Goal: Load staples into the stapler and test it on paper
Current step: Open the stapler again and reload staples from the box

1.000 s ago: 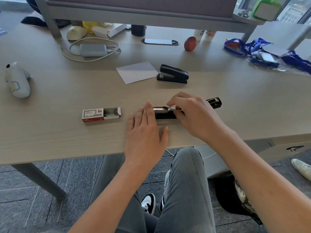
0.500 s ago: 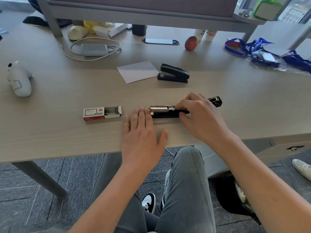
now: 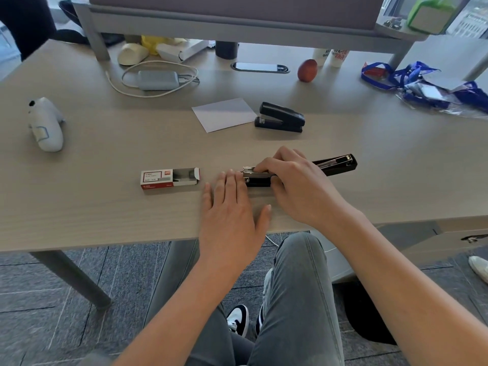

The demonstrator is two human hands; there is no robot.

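A black stapler (image 3: 335, 165) lies opened flat near the table's front edge, its lid swung out to the right and its metal staple channel (image 3: 250, 172) showing at the left. My right hand (image 3: 293, 180) covers the stapler's middle, fingertips on the metal channel. Flat on the table lies my left hand (image 3: 232, 204), fingers together, its fingertips touching the stapler's left end. An open red and white staple box (image 3: 169, 178) sits to the left. A white sheet of paper (image 3: 224, 114) lies further back.
A second black stapler (image 3: 280, 118), closed, stands beside the paper. A white device (image 3: 46, 125) lies at the left, a charger with cable (image 3: 158, 80) at the back, a red apple (image 3: 307, 70) and blue lanyards (image 3: 412, 80) at the back right.
My right hand's fingers slid left along the stapler onto the metal channel. My left hand stayed flat at the stapler's left end.
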